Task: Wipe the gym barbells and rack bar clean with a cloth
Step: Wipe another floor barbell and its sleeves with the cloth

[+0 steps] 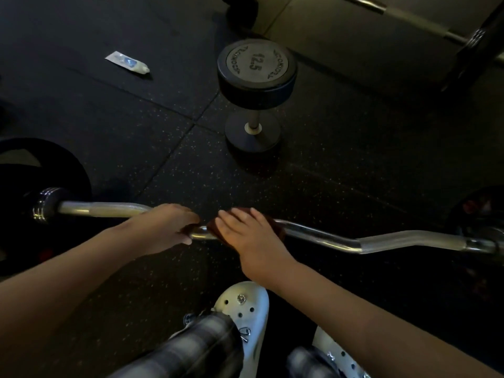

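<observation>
A chrome curl barbell [341, 240] with a wavy shaft lies across the dark rubber floor in front of me, black plates at both ends. My left hand [169, 230] grips the shaft just left of its middle, fingers curled over the top and thumb underneath. My right hand [248, 233] presses a dark reddish-brown cloth [278, 227] onto the bar's middle, fingers fairly straight over it. The cloth wraps around the shaft and shows only at the edges of my hand.
A 12.5 dumbbell [256, 88] stands on end just beyond the bar. A small white and blue packet [126, 62] lies on the floor at far left. Another barbell [436, 31] sits at the top right. A black plate [32, 170] is at left; my white clogs [245, 304] are below.
</observation>
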